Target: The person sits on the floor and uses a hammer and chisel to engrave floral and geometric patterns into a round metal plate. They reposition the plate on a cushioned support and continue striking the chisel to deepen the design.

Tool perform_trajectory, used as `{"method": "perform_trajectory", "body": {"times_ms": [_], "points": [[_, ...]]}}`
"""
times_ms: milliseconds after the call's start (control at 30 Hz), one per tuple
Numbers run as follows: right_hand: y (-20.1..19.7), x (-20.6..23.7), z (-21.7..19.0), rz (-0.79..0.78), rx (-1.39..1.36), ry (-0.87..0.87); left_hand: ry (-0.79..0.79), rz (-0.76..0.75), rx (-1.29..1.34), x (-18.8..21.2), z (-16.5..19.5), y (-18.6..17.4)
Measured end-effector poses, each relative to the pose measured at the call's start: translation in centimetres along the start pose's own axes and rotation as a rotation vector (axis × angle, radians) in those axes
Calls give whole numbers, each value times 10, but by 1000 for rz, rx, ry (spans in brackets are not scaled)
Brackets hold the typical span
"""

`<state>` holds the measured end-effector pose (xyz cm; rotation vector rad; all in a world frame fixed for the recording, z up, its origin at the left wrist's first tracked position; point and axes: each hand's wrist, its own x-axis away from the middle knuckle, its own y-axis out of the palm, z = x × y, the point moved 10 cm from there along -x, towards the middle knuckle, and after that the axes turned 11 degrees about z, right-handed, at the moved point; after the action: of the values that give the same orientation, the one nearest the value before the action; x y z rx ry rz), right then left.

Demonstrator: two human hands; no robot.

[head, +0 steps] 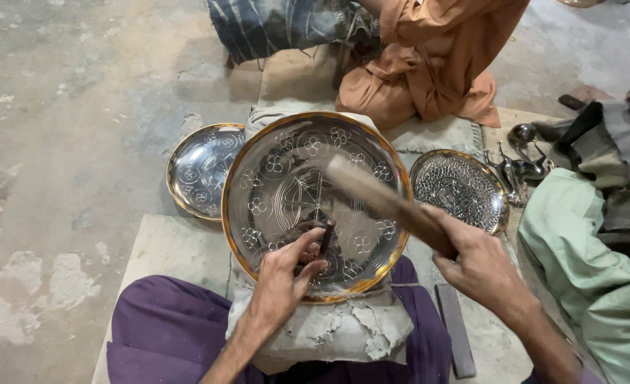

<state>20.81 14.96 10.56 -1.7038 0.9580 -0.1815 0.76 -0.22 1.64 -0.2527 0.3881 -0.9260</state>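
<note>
punch (325,239) between left hand (284,276) fingertips

bare floor (66,142) open at left, smaller plates (200,167) flank big plate (315,203), seated person (435,64) blocks beyond

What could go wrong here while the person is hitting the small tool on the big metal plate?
1. The left hand pinches the short punch close to its top, so a badly aimed blow from the wooden mallet in the right hand might hit the fingers.
2. The large engraved plate leans on a lumpy cloth-covered block; it may shift, and the mark could land off the pattern.
</note>
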Motion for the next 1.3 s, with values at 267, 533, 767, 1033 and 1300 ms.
{"method": "perform_trajectory", "body": {"times_ms": [267,533,767,1033,1300], "points": [[22,17,39,-79,127,130,105,-90,-41,-7,23,0],[39,69,57,196,-145,152,156,-319,-47,-10,29,16],[71,122,83,206,3,210,359,-490,-56,-11,39,28],[88,171,111,541,-199,192,404,-626,-187,-10,44,42],[92,179,120,387,-8,377,405,-646,-118,-13,47,40]]}}
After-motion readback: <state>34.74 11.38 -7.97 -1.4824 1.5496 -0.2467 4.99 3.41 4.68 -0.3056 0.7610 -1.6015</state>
